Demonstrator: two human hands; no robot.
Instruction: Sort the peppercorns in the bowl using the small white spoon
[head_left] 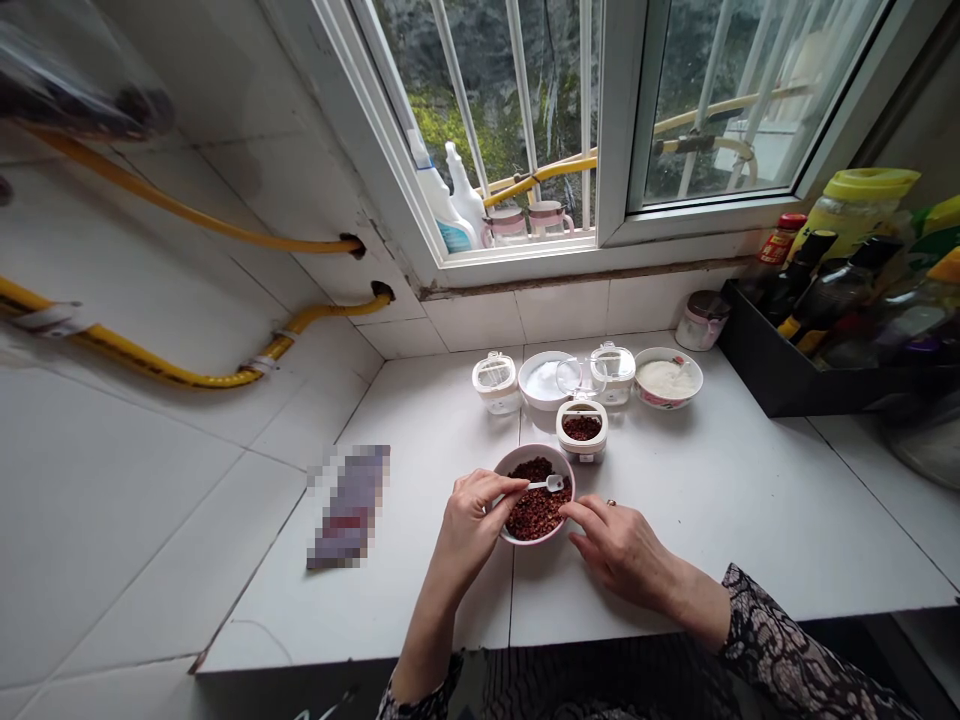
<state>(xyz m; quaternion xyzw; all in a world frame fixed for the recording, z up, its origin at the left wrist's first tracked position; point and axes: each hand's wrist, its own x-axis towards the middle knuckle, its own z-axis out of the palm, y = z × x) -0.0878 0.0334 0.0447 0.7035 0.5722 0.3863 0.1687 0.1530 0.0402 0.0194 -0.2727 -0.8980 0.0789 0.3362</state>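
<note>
My left hand (474,510) pinches a small white spoon (553,484) by its handle, above a bowl (534,541) of dark red peppercorns (534,515). The spoon's scoop points right. My right hand (619,550) has thumb and index finger at the bowl's right rim, gripping it. Just behind the bowl stands a small clear jar (582,430) with its lid flipped up and dark red peppercorns inside.
Behind the jar are a bowl of white powder (550,381), a bowl of off-white grains (669,380) and two more clear jars (496,383) (613,372). A black box of bottles (780,385) stands right. A pixelated packet (349,508) lies left. Yellow pipes (187,375) run along the wall.
</note>
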